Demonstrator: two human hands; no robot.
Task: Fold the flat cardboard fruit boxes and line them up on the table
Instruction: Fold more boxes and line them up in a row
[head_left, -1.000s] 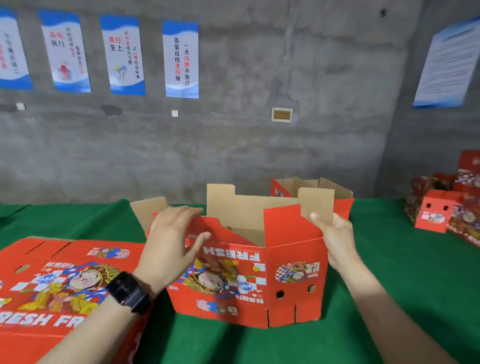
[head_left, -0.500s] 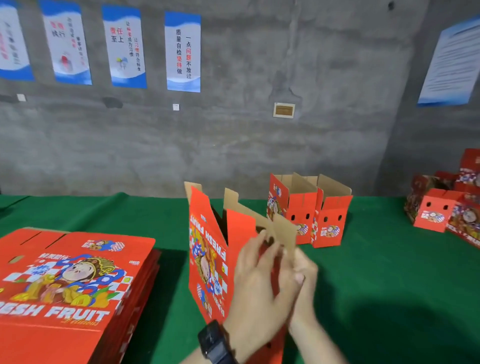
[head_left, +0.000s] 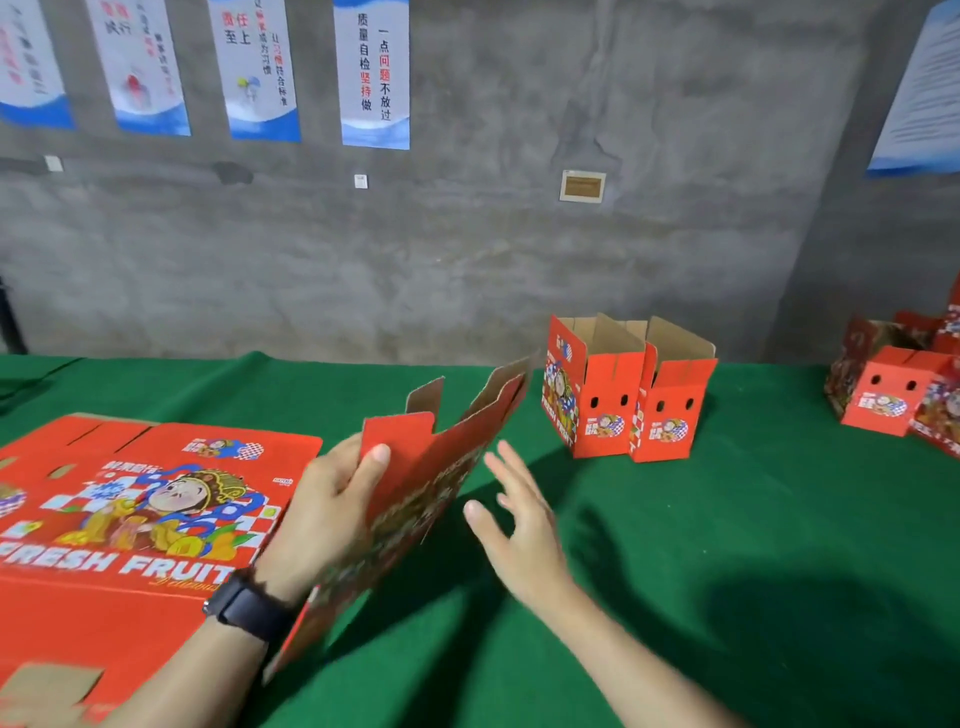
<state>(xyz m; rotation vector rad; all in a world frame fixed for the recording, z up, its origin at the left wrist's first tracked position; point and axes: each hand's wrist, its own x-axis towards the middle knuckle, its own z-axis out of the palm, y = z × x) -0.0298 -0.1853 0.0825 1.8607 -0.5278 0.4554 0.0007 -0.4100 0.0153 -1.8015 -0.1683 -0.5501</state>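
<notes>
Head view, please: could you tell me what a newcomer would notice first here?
The half-folded red box tilts mid-table, gripped by the left hand, the right hand open beside it. A stack of flat boxes lies at left; two folded boxes stand side by side farther back.

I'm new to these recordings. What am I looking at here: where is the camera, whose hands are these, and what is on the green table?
No machine here: a person works with bare hands, and the one picture comes from a camera worn on their head, looking forward and down. The left hand, a black watch on its wrist, grips a half-folded red fruit box by a flap. The right hand is open beside it, holding nothing. On the green table lie a stack of flat boxes at the left, two folded boxes standing side by side further back, and more red boxes at the far right.
</notes>
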